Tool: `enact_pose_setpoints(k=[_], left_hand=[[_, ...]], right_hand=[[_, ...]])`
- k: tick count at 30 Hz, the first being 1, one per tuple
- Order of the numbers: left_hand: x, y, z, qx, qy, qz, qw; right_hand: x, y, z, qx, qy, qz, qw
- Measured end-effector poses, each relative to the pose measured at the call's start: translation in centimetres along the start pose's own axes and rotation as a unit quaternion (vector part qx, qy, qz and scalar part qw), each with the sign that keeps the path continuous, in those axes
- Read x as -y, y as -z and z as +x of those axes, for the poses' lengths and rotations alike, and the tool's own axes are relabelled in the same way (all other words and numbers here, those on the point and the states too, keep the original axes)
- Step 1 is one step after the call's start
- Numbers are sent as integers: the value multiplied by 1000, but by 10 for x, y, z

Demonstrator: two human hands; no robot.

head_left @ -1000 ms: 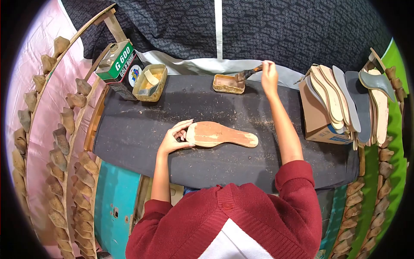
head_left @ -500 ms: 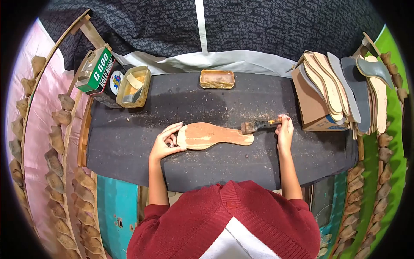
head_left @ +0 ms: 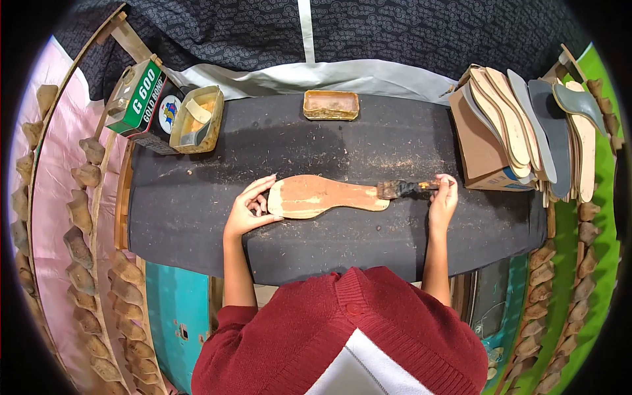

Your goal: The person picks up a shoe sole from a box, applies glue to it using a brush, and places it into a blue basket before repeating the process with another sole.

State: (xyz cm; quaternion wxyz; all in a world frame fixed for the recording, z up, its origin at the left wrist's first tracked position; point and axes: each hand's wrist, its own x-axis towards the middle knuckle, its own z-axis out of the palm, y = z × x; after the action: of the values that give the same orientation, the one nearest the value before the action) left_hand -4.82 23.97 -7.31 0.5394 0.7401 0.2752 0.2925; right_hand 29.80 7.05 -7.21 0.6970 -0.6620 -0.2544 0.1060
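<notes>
Tan insole (head_left: 326,195) lies flat; glue brush (head_left: 403,189) touches its heel end.

We wear a dark red knitted sweater (head_left: 342,336) with a fine ribbed weave, its long sleeves pushed up so that both forearms are bare. A matching red button (head_left: 356,308) sits on the ribbed band at the chest, and below it the knit opens on a white panel (head_left: 359,368). Our left hand (head_left: 247,209) and right hand (head_left: 442,201) carry no gloves, rings or watch that we can make out.
</notes>
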Motion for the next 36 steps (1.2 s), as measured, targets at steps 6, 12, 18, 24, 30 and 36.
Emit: enact_pose_setpoints(k=[6, 12, 18, 24, 30, 36], left_hand=[[1, -1, -1, -2, 4, 7, 1000], [0, -1, -2, -3, 6, 10, 1000], [-3, -1, -2, -5, 7, 17, 1000], [-2, -2, -2, -7, -1, 23, 1000], [-4, -2, -3, -9, -2, 17, 1000], [-3, -2, -3, -9, 0, 20, 1000]], right_hand=[[6, -3, -3, -5, 34, -4, 999], [4, -14, -10, 60, 0, 25, 998], [0, 13, 4, 15, 31, -49, 998], [16, -1, -8, 14, 12, 1, 1000], [7, -15, -14, 65, 25, 11, 997], [11, 7, -2, 24, 35, -45, 998]])
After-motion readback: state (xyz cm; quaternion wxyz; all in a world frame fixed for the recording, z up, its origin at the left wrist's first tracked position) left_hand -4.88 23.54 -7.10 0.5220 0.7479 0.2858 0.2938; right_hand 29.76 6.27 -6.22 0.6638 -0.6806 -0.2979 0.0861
